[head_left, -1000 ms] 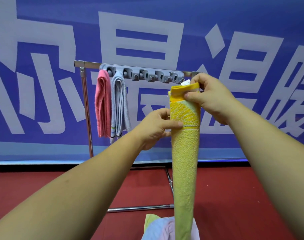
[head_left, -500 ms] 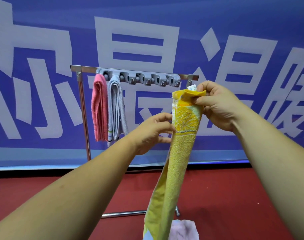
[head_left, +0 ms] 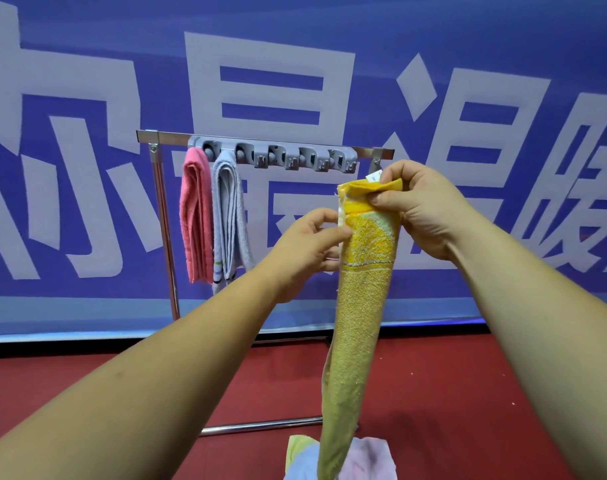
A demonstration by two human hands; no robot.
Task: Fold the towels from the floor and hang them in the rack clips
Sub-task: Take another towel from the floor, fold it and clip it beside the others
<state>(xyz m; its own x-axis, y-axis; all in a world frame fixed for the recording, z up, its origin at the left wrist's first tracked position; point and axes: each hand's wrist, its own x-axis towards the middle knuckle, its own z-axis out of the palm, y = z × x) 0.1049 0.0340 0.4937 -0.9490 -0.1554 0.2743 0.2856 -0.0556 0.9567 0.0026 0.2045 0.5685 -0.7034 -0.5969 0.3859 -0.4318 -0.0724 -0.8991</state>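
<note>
Your right hand (head_left: 423, 209): pinches the top fold of the long folded yellow terry towel (head_left: 359, 323).
Your left hand (head_left: 305, 247): grips the same towel's left edge, just lower.
Yellow towel: hangs from your hands down to the floor, covering part of the steel rack (head_left: 163, 137) and its right side.
Grey plastic clip strip (head_left: 272, 158): folded pink towel (head_left: 195, 220) and folded grey towel (head_left: 230, 220) hang at its left end.
Red floor (head_left: 440, 382): heap of pale towels (head_left: 367, 460) at the bottom edge.

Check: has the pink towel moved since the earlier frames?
No. The pink towel still hangs at the left end of the rack, right beside the grey towel.
</note>
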